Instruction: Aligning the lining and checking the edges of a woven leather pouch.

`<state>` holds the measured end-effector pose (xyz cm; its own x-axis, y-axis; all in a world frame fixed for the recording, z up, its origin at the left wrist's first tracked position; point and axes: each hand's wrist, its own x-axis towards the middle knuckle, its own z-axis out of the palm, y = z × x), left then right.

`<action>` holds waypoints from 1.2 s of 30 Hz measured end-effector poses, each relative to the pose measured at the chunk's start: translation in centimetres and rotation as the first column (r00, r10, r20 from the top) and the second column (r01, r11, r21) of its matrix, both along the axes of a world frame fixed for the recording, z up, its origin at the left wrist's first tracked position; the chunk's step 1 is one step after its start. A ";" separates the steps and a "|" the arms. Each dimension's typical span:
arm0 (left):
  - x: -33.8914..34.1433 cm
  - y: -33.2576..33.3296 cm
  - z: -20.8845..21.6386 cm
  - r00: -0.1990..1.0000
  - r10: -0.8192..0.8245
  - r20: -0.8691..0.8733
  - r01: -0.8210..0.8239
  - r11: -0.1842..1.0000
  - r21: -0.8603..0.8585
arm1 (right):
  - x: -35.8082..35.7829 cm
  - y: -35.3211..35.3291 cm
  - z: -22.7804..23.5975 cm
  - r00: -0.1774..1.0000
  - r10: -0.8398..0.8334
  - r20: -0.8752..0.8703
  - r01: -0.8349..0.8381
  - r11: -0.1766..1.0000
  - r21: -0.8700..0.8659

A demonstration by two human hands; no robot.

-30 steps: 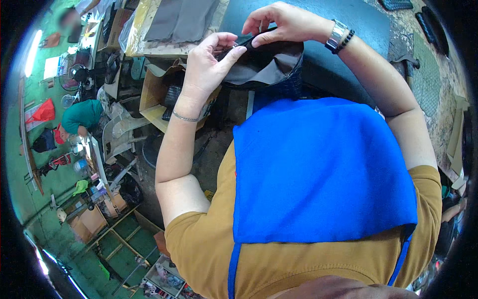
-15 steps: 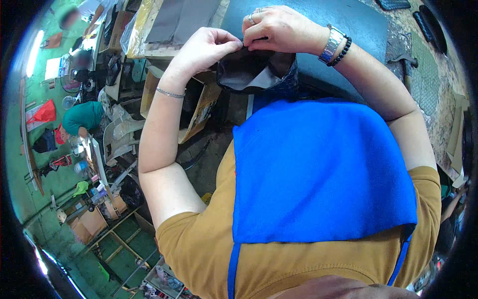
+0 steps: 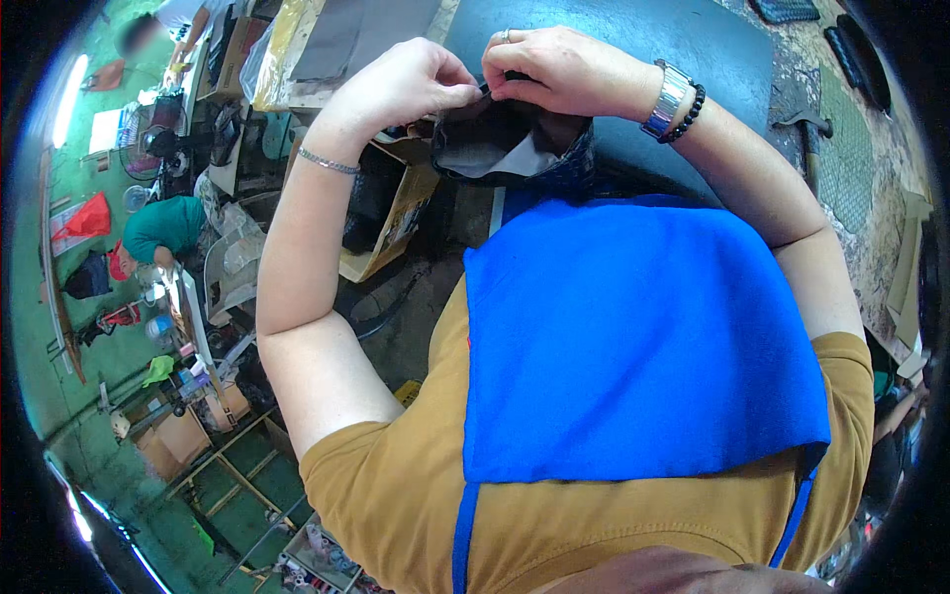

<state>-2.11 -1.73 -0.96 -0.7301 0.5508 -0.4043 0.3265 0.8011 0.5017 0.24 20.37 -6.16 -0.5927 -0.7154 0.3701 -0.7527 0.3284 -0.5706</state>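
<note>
A black textured bag (image 3: 572, 170) with a grey lining (image 3: 505, 153) sits at the front edge of the table, its mouth facing me. My left hand (image 3: 411, 87) is closed in a pinch of thumb and forefinger at the bag's far rim. Just right of it, my right hand (image 3: 574, 71) also pinches that rim, its fingers curled and pressed together. The fingertips of both hands nearly meet. Whatever small part lies between them is hidden. Below the bag hangs my blue apron (image 3: 643, 337).
A dark smooth board (image 3: 683, 49) lies under my right hand. Further right are a hammer (image 3: 811, 134) and a green textured sheet (image 3: 846, 163). Dark grey sheets (image 3: 361, 40) lie at the upper left, above an open box (image 3: 406, 228). A person in green (image 3: 163, 236) works far left.
My left hand has risen slightly, and its forearm and elbow have swung outward to the left. My right hand has come down a little. Both still pinch the bag's rim.
</note>
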 end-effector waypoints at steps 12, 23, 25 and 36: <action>0.1 0.7 -0.1 0.998 0.012 0.060 -0.012 1.000 0.009 | -0.3 -0.1 -0.5 1.000 0.000 0.018 0.000 1.000 0.025; 2.3 0.9 0.0 0.974 0.013 -0.225 -0.001 0.999 0.053 | -0.6 -0.1 0.8 0.959 -0.073 0.275 0.076 0.997 -0.001; 2.7 0.7 -0.2 0.984 0.072 -0.162 -0.055 0.993 0.104 | -0.6 -0.2 0.9 0.929 -0.088 0.358 0.112 0.993 -0.047; 4.4 0.0 -2.5 0.951 0.284 -0.121 -0.208 0.879 0.429 | -1.3 -0.4 -0.7 0.912 0.001 0.409 0.084 0.978 -0.189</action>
